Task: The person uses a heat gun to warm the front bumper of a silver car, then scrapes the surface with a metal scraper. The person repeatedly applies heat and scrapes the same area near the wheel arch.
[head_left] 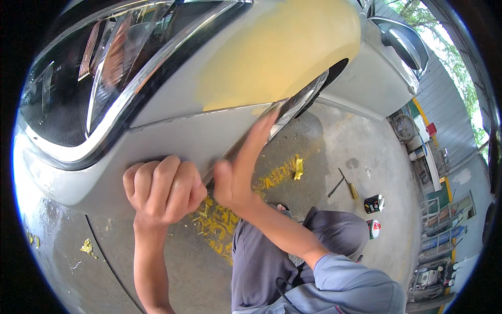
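Note:
A silver-grey car body fills the upper left, with a pale yellow coated patch (293, 47) across the fender (167, 104) above the wheel arch. My left hand (164, 188) is closed in a fist against the lower bumper (99, 180), knuckles up; whatever it may grip is hidden. To its right, my right hand (243, 162) lies edge-on along the grey rim of the wheel arch, fingers stretched out toward the yellow patch and slightly blurred. Its thumb stands apart near the left fist. A narrow grey edge (230, 152) runs between the two hands.
The headlight (78, 99) is at the left and an open car door (366, 78) at the upper right. On the concrete floor are yellow scraps (298, 167), a hammer-like tool (340, 180), a brush (354, 191) and two cans (374, 203). Equipment lines the right wall.

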